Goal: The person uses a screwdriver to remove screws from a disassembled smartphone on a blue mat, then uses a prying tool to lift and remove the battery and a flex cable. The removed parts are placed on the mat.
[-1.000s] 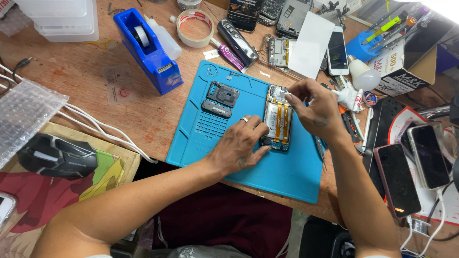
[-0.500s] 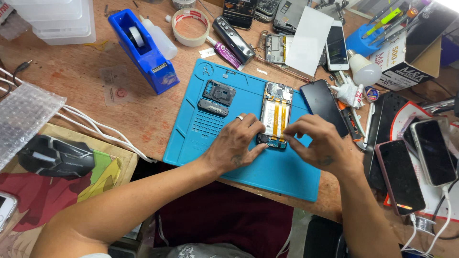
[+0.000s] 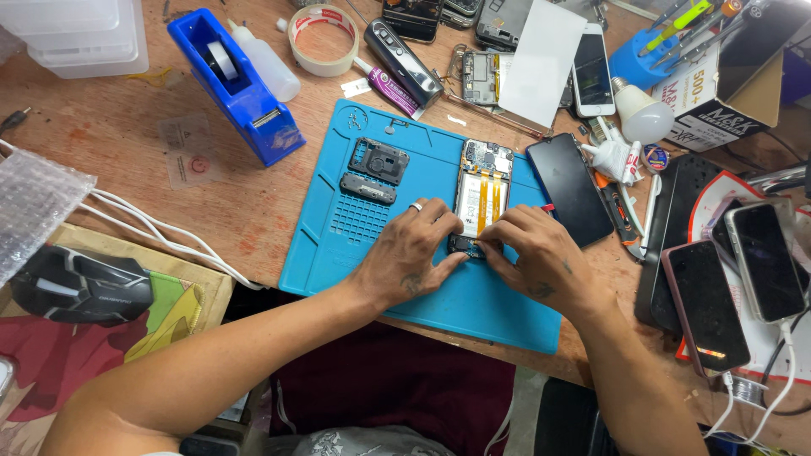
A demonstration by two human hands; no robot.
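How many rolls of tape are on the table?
2. A white roll sits in the blue tape dispenser at upper left. A beige masking tape roll lies flat just right of it. Clutter may hide others.

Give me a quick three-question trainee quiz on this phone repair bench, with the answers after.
1. True or false: both hands touch the bottom end of the opened phone.
2. What lies right of the opened phone, partly on the blue mat? A) black screen panel B) tape dispenser C) light bulb
3. On which hand does a ring show?

Key:
1. True: left hand and right hand meet there.
2. A, the black screen panel.
3. The left hand.
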